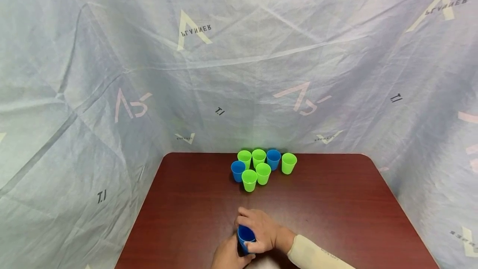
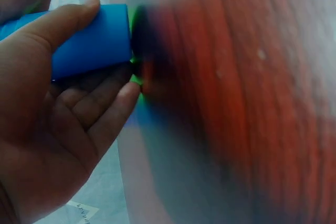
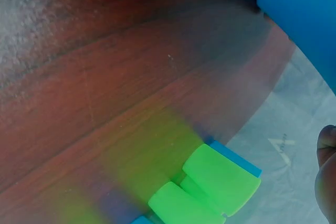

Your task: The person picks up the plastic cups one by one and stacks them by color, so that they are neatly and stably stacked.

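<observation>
A blue cup [image 1: 246,234] stands mouth up near the front of the table, between both hands. My left hand [image 1: 228,253] grips its lower side, with the thumb laid along the wall in the left wrist view, where the blue cup [image 2: 97,40] shows from the side. From above, my right hand [image 1: 259,229] holds the cup near its rim, thumb on the near side and fingers on the far side. In the right wrist view the blue cup [image 3: 304,19] is cut off at the upper right. Whether another cup is nested inside cannot be seen.
Towards the back of the brown table [image 1: 186,211] stand several upright green cups, one front green cup [image 1: 249,182] and one right-hand green cup [image 1: 289,164] among them. Among these are a left blue cup [image 1: 238,172] and a back blue cup [image 1: 273,160]. Grey printed sheeting [image 1: 239,74] encloses the table.
</observation>
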Motion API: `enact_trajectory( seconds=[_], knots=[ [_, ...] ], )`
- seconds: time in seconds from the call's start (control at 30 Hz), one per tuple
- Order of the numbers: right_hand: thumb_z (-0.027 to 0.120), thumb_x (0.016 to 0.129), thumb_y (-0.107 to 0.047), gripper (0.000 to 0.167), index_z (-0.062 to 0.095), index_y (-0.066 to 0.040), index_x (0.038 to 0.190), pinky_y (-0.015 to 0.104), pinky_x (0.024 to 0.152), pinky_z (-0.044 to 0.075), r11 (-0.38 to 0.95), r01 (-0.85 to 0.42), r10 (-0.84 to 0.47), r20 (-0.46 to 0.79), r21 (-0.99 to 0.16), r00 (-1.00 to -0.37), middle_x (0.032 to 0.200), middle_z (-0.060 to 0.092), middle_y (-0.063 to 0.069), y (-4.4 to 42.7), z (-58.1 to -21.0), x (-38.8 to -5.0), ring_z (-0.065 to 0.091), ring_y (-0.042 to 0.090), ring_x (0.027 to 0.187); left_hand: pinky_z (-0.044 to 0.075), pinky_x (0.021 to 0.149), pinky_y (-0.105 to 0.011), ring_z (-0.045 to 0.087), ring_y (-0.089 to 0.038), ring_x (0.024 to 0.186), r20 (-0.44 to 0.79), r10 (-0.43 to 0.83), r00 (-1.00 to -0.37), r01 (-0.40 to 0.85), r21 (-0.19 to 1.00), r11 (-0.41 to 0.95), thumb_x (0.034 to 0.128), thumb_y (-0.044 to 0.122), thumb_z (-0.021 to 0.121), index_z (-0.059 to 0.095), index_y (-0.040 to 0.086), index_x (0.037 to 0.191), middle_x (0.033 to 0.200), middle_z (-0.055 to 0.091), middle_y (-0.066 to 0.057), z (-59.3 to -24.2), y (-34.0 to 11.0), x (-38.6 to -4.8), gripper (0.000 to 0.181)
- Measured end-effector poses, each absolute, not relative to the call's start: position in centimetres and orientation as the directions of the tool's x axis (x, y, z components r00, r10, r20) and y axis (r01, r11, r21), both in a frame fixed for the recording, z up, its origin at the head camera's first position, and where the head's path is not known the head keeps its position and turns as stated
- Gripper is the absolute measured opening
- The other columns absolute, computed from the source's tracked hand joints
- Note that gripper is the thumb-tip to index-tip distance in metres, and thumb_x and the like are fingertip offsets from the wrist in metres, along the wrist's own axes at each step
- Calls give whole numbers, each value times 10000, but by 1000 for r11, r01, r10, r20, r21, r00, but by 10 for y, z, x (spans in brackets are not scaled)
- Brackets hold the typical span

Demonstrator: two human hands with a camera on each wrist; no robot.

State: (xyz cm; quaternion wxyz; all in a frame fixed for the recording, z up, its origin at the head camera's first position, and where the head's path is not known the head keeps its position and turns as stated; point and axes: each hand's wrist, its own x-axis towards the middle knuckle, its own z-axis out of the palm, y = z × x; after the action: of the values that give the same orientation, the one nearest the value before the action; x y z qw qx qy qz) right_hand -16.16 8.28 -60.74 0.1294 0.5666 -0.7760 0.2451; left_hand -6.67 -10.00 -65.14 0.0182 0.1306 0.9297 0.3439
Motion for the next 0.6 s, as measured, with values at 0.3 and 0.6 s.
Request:
enact_trajectory(
  seconds=[0.3, 0.6],
  knots=[
    [546, 746, -556, 498, 647, -187, 1064, 84, 660, 290, 247, -941, -804, 493, -232, -333, 982, 483, -60, 81, -610, -158, 396, 9, 733, 582, 773, -377, 748, -200, 947, 35, 197, -980, 166, 693, 702, 853, 570, 827, 645, 74, 1307, 1128, 786, -89, -643, -99, -61, 697],
    [580, 686, -554, 505, 610, -218, 1063, 105, 646, 312, 253, -949, -803, 507, -187, -314, 972, 466, -62, 79, -609, -157, 387, 17, 719, 601, 861, -394, 744, -238, 1074, 101, 145, -984, 175, 689, 704, 905, 514, 789, 550, 4, 1469, 1268, 755, -131, -637, -95, -57, 797]
  ],
)
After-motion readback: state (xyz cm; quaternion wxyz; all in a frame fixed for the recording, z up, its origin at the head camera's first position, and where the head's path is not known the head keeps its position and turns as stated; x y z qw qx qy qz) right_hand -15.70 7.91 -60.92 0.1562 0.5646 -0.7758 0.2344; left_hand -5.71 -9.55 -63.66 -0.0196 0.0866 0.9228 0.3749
